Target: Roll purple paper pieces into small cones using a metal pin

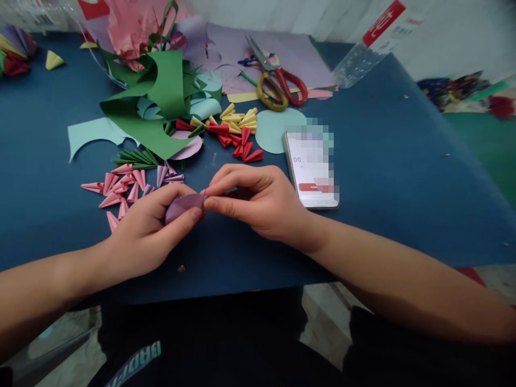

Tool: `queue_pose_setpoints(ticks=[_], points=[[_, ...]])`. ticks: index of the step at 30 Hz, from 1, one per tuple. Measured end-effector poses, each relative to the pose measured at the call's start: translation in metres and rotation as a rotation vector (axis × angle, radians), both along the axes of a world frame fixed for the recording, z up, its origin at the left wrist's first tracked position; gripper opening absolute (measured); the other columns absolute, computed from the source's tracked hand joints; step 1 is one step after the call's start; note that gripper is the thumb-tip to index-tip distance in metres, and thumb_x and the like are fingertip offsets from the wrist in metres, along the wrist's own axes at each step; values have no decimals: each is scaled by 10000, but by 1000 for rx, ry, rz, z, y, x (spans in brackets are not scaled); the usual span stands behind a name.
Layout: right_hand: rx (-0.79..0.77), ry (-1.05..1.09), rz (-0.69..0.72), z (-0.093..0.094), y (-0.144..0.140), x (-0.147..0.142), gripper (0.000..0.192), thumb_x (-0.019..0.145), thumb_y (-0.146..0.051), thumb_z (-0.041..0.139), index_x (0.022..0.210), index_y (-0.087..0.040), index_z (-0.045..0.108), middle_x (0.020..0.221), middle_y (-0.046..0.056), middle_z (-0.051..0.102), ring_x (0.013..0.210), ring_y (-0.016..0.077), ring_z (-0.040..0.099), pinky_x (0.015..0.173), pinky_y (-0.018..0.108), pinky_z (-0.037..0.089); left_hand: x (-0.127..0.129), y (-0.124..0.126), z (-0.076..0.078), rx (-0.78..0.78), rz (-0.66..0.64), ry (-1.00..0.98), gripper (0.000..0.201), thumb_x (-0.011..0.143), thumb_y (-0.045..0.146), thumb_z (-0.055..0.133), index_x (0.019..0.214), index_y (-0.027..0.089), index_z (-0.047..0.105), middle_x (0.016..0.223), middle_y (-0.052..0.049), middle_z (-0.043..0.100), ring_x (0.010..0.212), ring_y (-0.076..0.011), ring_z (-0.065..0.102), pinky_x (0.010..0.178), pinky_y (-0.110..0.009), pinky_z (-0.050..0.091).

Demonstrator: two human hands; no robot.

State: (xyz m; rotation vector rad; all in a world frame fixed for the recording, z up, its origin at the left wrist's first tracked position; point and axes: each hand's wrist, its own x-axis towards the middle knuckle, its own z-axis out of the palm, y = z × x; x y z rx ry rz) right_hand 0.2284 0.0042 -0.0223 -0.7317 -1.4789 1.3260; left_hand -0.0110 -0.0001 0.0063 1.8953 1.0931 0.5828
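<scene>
A piece of purple paper (183,206), curved into a roll, is held between both hands above the blue table. My left hand (151,228) wraps round its body, thumb along the near side. At the paper's right tip, the thumb and forefinger of my right hand (258,201) pinch closed. Just beyond my left hand lie small rolled cones: pink cones (121,185), purple cones (167,174) and dark green cones (137,158). Red cones (242,142) and yellow cones (239,118) sit farther back.
A phone (312,172) with a lit screen lies right of my right hand. Behind it are a light blue paper disc (278,129), scissors (278,80) and a plastic bottle (371,45). Green paper scraps (167,80) pile up at the back. The table's near edge (226,293) runs below my hands.
</scene>
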Motion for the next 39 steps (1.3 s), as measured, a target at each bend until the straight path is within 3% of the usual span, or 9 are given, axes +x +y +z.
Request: queue_pose_setpoints(ticks=[5, 10, 17, 27, 34, 39], points=[[64, -60, -6, -2, 1, 2, 95, 953, -251, 929, 1045, -225, 926, 1009, 46, 823, 903, 151, 762, 733, 255, 626, 2, 0, -1, -76, -4, -27, 216, 1050, 420, 718, 1011, 217, 780, 905, -35, 823, 812, -198, 744, 745, -280, 581], [121, -109, -19, -1, -2, 1, 110, 980, -292, 919, 996, -185, 899, 987, 52, 814, 885, 145, 759, 724, 244, 617, 4, 2, -1, -109, 61, -70, 224, 982, 434, 776, 945, 214, 793, 821, -19, 803, 733, -183, 714, 664, -264, 547], [70, -82, 0, -2, -2, -1, 271, 941, -438, 966, 951, -179, 888, 963, 56, 803, 863, 156, 747, 690, 250, 586, 6, 1, 2, -78, 53, -25, 218, 975, 411, 754, 920, 207, 809, 772, -2, 781, 685, -162, 674, 622, -251, 506], [85, -45, -32, -4, -4, -2, 214, 911, -388, 996, 916, -195, 903, 884, 40, 799, 799, 144, 721, 620, 246, 526, 6, 2, -2, -82, 36, -33, 232, 980, 435, 771, 923, 217, 826, 786, -21, 800, 704, -185, 694, 639, -274, 515], [15, -42, -52, -2, -6, -5, 236, 901, -394, 1000, 878, -187, 889, 835, 21, 798, 774, 136, 707, 701, 261, 559, 7, -1, 0, -6, 77, -10, 262, 943, 435, 781, 807, 210, 782, 711, -21, 739, 601, -155, 584, 536, -265, 409], [8, -25, -57, -1, -9, -7, 220, 910, -374, 993, 892, -182, 887, 838, 22, 798, 779, 137, 722, 706, 256, 572, 8, -1, 2, -42, 95, -7, 283, 934, 455, 785, 799, 205, 783, 710, -25, 730, 605, -150, 558, 534, -261, 406]])
